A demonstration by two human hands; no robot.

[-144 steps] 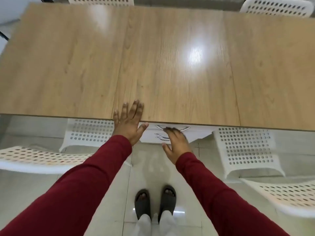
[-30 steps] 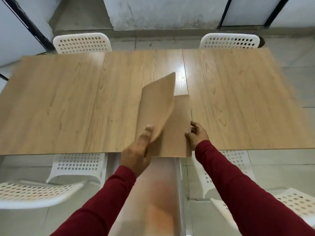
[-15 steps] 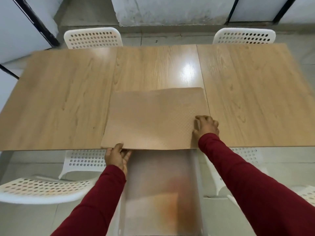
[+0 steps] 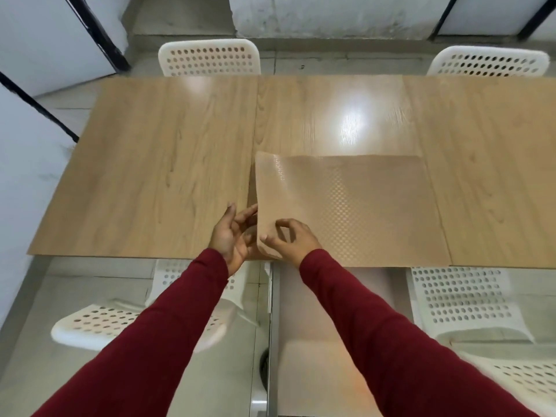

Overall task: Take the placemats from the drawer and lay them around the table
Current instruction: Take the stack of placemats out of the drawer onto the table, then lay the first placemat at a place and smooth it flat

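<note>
A wooden table (image 4: 168,164) is seen from above, with tan textured placemats (image 4: 355,212) lying on its near edge, right of the middle. The mats are stacked, and their number cannot be told. The left edge of the top mat is lifted and curled upward, while the rest lies flat on the tabletop.

The lifted near-left corner is pinched by the right hand (image 4: 290,240), thumb and fingertips closed on the mat's edge. The left hand (image 4: 233,234) is held just beside that edge with its fingers loosely spread and slightly bent, palm turned toward the mat; whether its fingertips touch the mat cannot be told. Both arms are covered by dark red sleeves (image 4: 391,335).

Below the table edge an open drawer (image 4: 325,350) is shown, pulled out toward the viewer. Its floor is pale and blurred, with a faint orange patch near the front; what is held inside cannot be made out.

White perforated chairs are placed around the table: two at the far side (image 4: 210,58) and others at the near side (image 4: 460,299), on a grey tiled floor (image 4: 72,311).
</note>
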